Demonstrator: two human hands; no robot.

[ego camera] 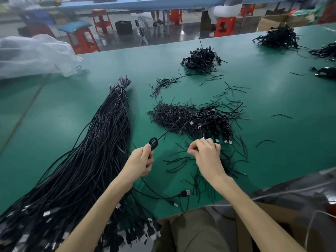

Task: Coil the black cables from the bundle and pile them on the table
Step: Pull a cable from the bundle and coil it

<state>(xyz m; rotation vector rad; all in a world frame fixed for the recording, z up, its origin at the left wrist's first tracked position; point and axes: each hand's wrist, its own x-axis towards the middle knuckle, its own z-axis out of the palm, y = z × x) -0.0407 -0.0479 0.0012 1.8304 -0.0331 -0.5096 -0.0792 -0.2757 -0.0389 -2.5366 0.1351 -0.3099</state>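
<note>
A long bundle of black cables (101, 142) lies diagonally across the left of the green table (72, 110), tied near its far end, with USB plugs at the near end. My left hand (141, 160) grips a small coiled loop of one black cable (154, 142); the cable's free end sticks up and away, and its USB plug (185, 193) trails near the table's front edge. My right hand (205, 151) has its fingers curled and appears to pinch a thin black tie at the near edge of the pile of coiled cables (212, 122).
A heap of short black ties (169, 115) lies left of the pile, and loose ties are scattered around. More cable piles (201, 59) (278, 38) sit farther back. A clear plastic bag (34, 55) lies at far left. Red stools stand beyond the table.
</note>
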